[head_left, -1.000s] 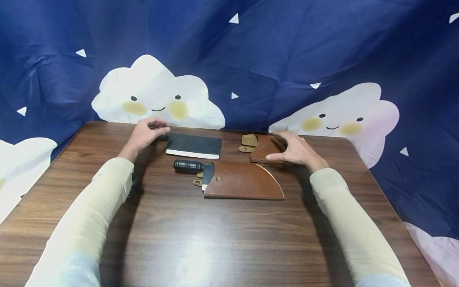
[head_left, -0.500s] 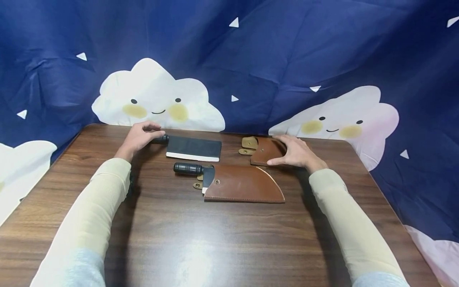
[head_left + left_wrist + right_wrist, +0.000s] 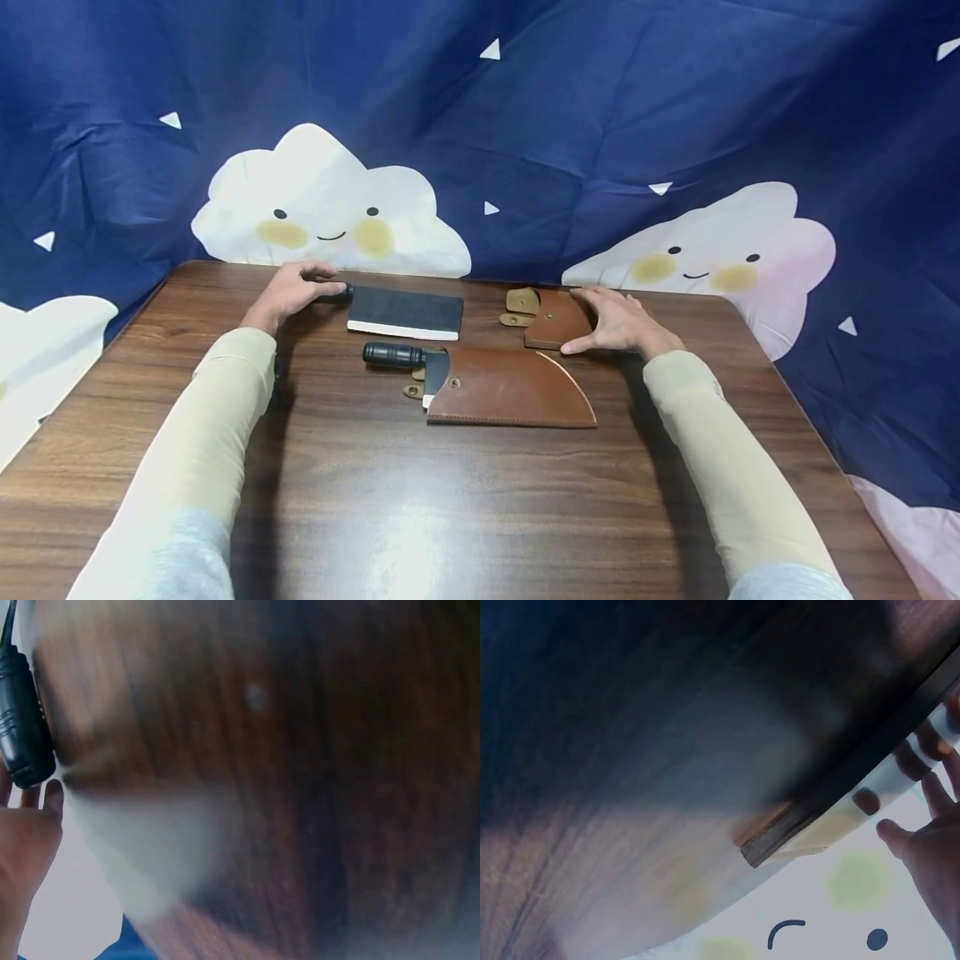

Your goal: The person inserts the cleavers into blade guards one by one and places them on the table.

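At the back left of the table lies a cleaver [image 3: 405,312] with a dark blade and pale edge. My left hand [image 3: 288,292] is at its black handle [image 3: 24,716], fingers loosely bent and not seen wrapped round it. At the back right a brown leather knife sheath [image 3: 555,321] lies flat. Thumb and fingers of my right hand [image 3: 618,323] spread across its right end; whether they touch it I cannot tell. In the right wrist view the sheath's dark edge [image 3: 847,765] runs beside the fingers. Nearer me, a second cleaver [image 3: 393,354] sits inside a larger brown sheath [image 3: 510,387].
The brown wooden table [image 3: 465,517] reaches back to a blue curtain [image 3: 540,108] printed with white clouds. Tan snap straps [image 3: 517,319] stick out from the small sheath's left end. A similar strap [image 3: 413,391] shows beside the larger sheath.
My left hand has shifted slightly left and lower, toward the cleaver's handle. The right thumb and fingers span the small sheath a little wider. The cleavers and sheaths stay in place.
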The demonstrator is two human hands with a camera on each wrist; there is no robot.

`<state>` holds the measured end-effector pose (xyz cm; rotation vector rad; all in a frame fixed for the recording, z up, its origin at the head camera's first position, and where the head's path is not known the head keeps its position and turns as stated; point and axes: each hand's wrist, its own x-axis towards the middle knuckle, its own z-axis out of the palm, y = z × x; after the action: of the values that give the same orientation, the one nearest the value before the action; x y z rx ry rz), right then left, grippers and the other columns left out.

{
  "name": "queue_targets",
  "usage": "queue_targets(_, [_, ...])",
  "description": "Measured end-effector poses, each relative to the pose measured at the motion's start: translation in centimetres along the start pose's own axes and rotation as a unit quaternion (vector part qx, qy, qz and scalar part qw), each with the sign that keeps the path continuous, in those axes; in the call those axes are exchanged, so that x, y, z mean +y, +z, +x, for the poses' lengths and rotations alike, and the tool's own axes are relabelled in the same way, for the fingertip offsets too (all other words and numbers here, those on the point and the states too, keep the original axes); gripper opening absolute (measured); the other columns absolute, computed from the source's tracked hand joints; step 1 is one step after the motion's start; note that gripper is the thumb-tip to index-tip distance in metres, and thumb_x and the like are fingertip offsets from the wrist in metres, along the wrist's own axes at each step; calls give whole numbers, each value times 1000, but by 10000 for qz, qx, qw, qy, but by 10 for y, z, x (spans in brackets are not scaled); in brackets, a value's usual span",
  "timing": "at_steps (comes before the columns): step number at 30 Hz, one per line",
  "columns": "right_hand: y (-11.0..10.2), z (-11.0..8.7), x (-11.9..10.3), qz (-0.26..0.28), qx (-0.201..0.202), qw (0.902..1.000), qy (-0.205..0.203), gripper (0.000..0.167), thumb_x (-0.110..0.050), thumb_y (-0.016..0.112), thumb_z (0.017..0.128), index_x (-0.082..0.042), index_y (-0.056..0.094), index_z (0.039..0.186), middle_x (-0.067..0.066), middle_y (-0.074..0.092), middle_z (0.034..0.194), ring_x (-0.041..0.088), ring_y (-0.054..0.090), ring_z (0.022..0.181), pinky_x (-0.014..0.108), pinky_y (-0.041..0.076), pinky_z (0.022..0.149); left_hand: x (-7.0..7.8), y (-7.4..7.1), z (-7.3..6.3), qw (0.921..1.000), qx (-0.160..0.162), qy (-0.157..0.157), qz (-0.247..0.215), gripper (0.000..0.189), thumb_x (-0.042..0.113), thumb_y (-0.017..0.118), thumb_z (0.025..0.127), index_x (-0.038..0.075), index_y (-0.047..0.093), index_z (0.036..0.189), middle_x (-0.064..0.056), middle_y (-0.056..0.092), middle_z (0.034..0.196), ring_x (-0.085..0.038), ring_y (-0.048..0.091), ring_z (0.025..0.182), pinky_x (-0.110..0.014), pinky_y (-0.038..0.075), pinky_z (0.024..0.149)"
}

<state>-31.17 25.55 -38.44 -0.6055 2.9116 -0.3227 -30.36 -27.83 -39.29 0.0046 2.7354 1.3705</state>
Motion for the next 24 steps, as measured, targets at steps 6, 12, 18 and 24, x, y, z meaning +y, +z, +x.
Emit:
queue_targets(6, [-1, 2, -1, -93, -210, 9997, 41, 123, -73, 83, 64, -10, 34, 157, 20, 30, 161, 41, 25, 147, 74, 17, 109, -6, -1, -1, 10000, -30, -52, 36, 54, 30, 72, 95, 0, 58, 137, -23, 45, 149, -41, 34, 142, -55, 26, 116])
queue_targets(12, [2, 4, 0, -346, -444, 9984, 26, 130, -75, 82, 61, -12, 27, 160, 19, 23, 164, 41, 20, 149, 75, 13, 110, -8, 1, 0, 9999, -102, 11, -18, 53, 27, 73, 94, -2, 58, 136, -24, 44, 151, -40, 40, 135, -51, 34, 109])
queue_targets(18, [5, 5, 2, -391, -440, 9983, -32, 135, -78, 82, 59, -12, 24, 161, 17, 20, 165, 40, 18, 150, 76, 11, 109, -8, 2, 0, 9997, -231, 59, 29, 51, 22, 75, 93, -2, 58, 135, -27, 37, 155, -39, 45, 127, -41, 40, 96])
queue_targets(24, [4, 5, 5, -410, -430, 9982, 37, 132, -79, 80, 60, -11, 26, 161, 18, 26, 164, 41, 24, 148, 76, 15, 110, -9, 4, 2, 9991, -359, 160, 151, 52, 18, 76, 92, -1, 57, 136, -27, 41, 152, -36, 48, 117, -38, 41, 90])
